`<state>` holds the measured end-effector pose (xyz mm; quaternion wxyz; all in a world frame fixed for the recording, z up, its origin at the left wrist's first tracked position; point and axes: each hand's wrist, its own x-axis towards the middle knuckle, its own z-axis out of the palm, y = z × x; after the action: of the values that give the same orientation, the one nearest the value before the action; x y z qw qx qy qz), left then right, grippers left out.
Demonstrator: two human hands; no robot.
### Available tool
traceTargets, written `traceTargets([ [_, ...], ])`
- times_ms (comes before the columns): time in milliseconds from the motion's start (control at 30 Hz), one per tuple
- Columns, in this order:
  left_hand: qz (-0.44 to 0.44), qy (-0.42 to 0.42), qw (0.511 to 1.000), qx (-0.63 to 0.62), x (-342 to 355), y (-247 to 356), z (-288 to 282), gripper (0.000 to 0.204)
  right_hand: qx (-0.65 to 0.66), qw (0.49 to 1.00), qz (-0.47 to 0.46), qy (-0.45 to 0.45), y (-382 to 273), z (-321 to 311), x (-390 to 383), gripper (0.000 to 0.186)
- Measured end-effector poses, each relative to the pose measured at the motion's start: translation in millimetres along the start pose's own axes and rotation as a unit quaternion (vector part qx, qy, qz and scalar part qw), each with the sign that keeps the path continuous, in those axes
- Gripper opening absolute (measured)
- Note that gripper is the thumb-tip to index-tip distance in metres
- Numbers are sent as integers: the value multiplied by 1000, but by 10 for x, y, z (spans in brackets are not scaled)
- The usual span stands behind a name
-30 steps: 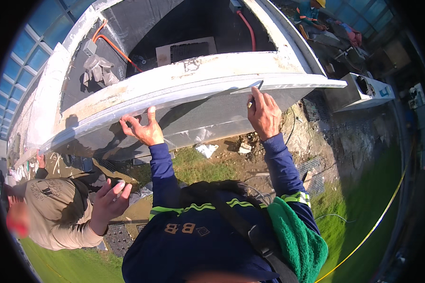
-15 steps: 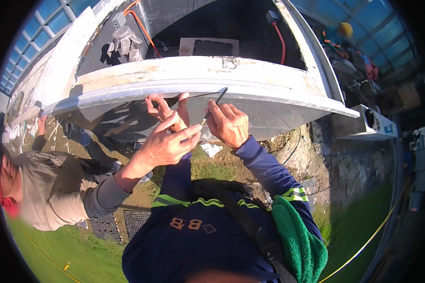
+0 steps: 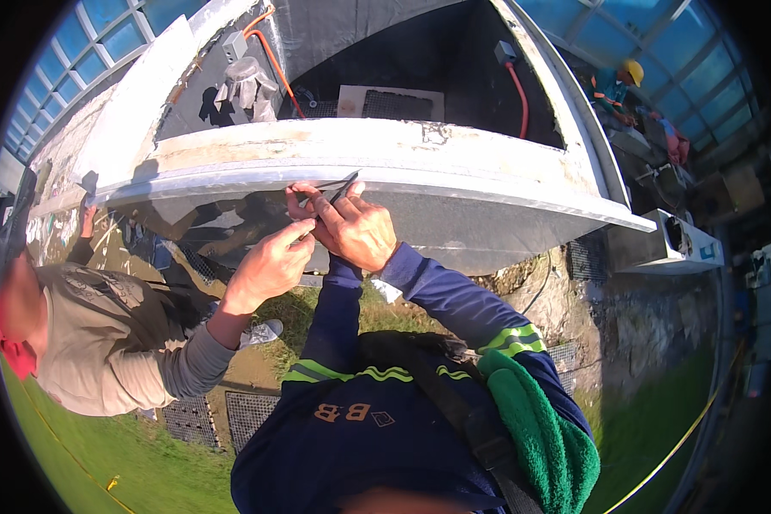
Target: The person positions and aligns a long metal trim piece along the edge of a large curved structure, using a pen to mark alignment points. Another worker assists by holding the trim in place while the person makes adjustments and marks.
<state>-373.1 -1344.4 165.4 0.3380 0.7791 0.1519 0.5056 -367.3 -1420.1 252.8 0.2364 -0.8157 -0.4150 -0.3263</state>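
Note:
My right hand is closed on a slim, dark, pencil-like stick, its pointed end up at the edge of a pale grey slab. Just behind it, my left hand has its fingers curled at the same edge, partly covered by my right hand; what they hold, if anything, is hidden. A co-worker's hand reaches in from the left, its fingertips close to or touching my hands. A thin dark line beside the stick looks like its shadow.
Behind the slab, a dark-lined basin holds orange conduits and a wrapped bundle. The co-worker stands at left. Another person in a yellow helmet is far right. Black grates and grass lie below.
My right hand has moved left with the stick, coming in front of my left hand. The co-worker's hand has drawn back slightly, away from the stick's lower end, its fingers more curled.

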Motion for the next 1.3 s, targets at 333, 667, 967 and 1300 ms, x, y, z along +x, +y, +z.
traceTargets([
  [333,-30,18,999,-2,26,-50,219,80,39,999,14,0,24,-175,-184,61],
  [667,-66,1,998,-5,135,-11,232,110,-11,916,336,-219,644,-836,-2714,37],
  [967,-80,-14,996,46,118,-2,219,115,-54,659,650,-376,675,-1240,-5349,34],
  [1300,-116,-26,992,38,91,16,219,117,-51,737,491,-462,981,-1259,-6324,30],
])
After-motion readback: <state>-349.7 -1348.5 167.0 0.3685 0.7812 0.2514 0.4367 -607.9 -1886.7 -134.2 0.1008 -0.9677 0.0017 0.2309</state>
